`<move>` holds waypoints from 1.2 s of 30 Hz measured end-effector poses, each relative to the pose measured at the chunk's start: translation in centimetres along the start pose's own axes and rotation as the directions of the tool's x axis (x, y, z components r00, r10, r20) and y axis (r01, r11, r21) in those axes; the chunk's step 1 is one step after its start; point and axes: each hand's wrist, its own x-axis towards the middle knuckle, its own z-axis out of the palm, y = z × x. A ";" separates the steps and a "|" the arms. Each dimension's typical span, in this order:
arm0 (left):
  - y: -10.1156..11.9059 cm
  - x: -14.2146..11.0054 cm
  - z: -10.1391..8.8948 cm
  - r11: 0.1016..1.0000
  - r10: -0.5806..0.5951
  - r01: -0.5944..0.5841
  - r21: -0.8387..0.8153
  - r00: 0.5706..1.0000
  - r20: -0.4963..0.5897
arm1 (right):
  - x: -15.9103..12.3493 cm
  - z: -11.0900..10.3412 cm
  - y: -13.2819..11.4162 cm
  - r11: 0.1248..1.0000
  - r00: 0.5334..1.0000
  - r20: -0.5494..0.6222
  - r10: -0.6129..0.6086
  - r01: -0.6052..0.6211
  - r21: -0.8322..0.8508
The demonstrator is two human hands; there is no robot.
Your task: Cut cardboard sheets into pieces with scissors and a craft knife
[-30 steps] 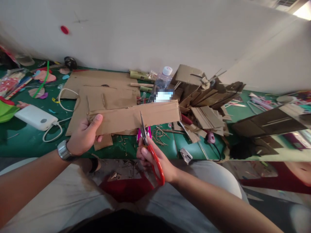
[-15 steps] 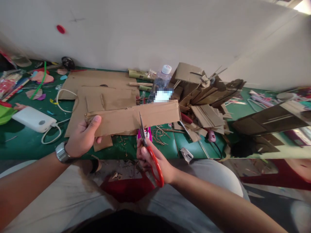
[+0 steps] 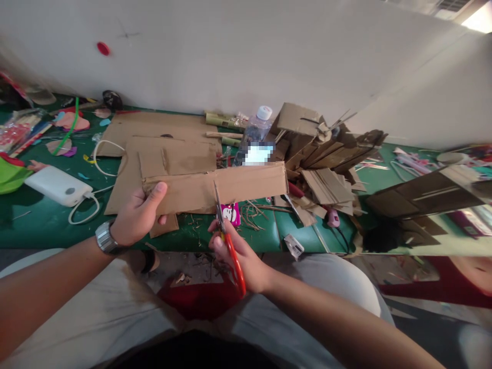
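At left, our left hand (image 3: 139, 214) clamps cardboard strip (image 3: 251, 183) above surface (image 3: 79, 233); mid-strip, scissors (image 3: 230, 248) have slid leftward, baring more pink card (image 3: 231, 214), so cutting spot apparently sits nearer that grip; farther right, our right hand (image 3: 250, 264) grips them.

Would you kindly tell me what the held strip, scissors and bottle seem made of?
Strip: probably cardboard, matte brown with rough edges. Scissors: apparently metal blades with grey sheen; likely plastic handles, glossy orange-red. Bottle: probably plastic, see-through, glossy.
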 end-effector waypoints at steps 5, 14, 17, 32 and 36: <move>0.5 0.2 0.1 1.000 -0.010 0.011 -0.028 1.000 0.016 | 0.5 0.7 0.2 0.995 0.999 -0.025 -0.040 0.042 0.088; 1.4 2.5 -3.1 0.995 0.035 -0.020 0.097 0.987 -0.159 | 2.2 2.0 0.9 0.988 0.983 -0.123 -0.134 0.142 0.059; 1.2 2.9 -3.5 0.989 0.059 -0.026 0.147 0.973 -0.225 | 2.6 2.1 1.7 0.982 0.972 -0.176 -0.155 0.172 0.084; 0.8 2.6 -3.2 0.938 0.087 -0.013 0.346 0.976 -0.199 | 2.5 1.6 2.4 0.972 0.969 -0.147 -0.198 0.214 0.099; 0.5 2.7 -3.3 0.935 0.069 0.005 0.356 0.979 -0.194 | 2.4 1.6 2.6 0.968 0.961 -0.170 -0.220 0.236 0.080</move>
